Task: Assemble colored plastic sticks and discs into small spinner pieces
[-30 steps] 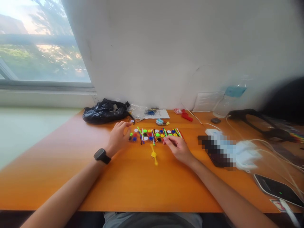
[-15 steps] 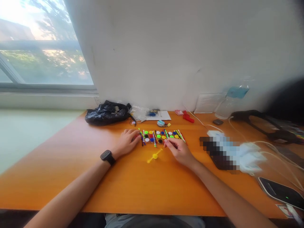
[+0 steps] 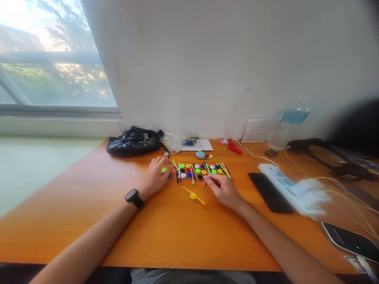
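1 yellow 2-armed plastic spinner (image 3: 193, 196), apparently assembled, sits on the brown wooden table (image 3: 177, 232); multicoloured round plastic discs (image 3: 197, 171) and slim plastic sticks (image 3: 192, 174) lie beyond, seemingly unjoined. Left hand (image 3: 156, 174): fingers parted. Right hand (image 3: 223, 189): fingertips pinched, contents indeterminable.

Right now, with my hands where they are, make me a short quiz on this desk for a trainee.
1. Which hand has the black watch at its wrist?
2. True or false: the yellow propeller-shaped piece is nearer the camera wearer than the coloured discs are.
3. Fill the gap: the black phone lies alongside the white ____.

Key:
1. The left hand.
2. True.
3. Power strip.
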